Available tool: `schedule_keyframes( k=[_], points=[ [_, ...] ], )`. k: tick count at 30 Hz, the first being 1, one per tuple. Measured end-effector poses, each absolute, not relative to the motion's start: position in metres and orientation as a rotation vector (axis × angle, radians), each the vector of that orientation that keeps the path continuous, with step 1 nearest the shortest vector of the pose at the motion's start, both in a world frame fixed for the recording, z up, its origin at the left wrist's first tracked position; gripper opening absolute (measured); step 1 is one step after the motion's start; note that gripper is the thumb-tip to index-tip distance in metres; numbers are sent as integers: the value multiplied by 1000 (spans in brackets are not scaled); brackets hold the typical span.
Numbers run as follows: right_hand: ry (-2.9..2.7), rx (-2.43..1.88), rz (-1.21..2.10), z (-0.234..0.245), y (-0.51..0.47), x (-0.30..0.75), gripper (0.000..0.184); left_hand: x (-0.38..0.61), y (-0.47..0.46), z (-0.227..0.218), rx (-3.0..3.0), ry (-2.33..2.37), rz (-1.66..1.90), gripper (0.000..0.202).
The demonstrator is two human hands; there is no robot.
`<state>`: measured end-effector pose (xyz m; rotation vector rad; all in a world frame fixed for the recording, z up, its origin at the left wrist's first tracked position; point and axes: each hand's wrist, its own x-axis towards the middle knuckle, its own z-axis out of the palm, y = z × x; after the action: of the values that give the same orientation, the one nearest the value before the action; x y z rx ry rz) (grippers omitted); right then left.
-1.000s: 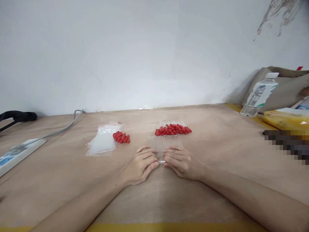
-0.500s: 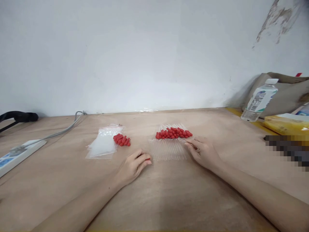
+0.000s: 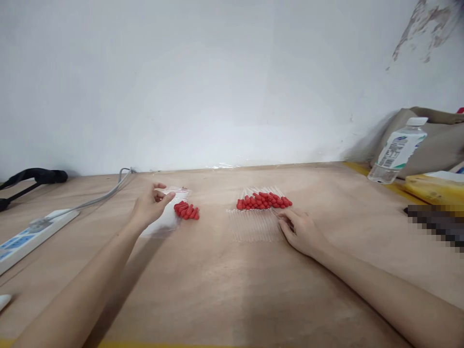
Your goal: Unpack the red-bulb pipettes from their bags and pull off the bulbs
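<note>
Head view: on a counter (image 3: 217, 290), the left grip (image 3: 150, 207) is wide, thumb and fingers parted above flat clear bags (image 3: 165, 221); whether it touches them cannot be told. Just right of it lies a small pile of red bulbs (image 3: 186, 210). The right grip (image 3: 302, 233) is narrow, pinching a thin clear tube (image 3: 274, 212). Left of that grip, a row of tubes (image 3: 252, 226) lies side by side; just beyond is a wider bulb cluster (image 3: 264, 201), clear stems (image 3: 264, 190) reaching toward the wall (image 3: 217, 87). Well right sits a bottle (image 3: 398, 152)
</note>
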<state>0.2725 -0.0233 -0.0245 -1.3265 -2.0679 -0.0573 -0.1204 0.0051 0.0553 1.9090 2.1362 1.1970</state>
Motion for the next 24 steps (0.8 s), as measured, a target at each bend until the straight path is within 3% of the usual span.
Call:
schedule_keyframes(
  k=[13,24],
  points=[
    [-2110,-1287,-49,-25,-24,273,18,-127,48,40,1894,2128,782,39],
    [-2085,-1259,-22,-23,-24,272,25,-145,54,31,1856,2174,817,50]
  ],
)
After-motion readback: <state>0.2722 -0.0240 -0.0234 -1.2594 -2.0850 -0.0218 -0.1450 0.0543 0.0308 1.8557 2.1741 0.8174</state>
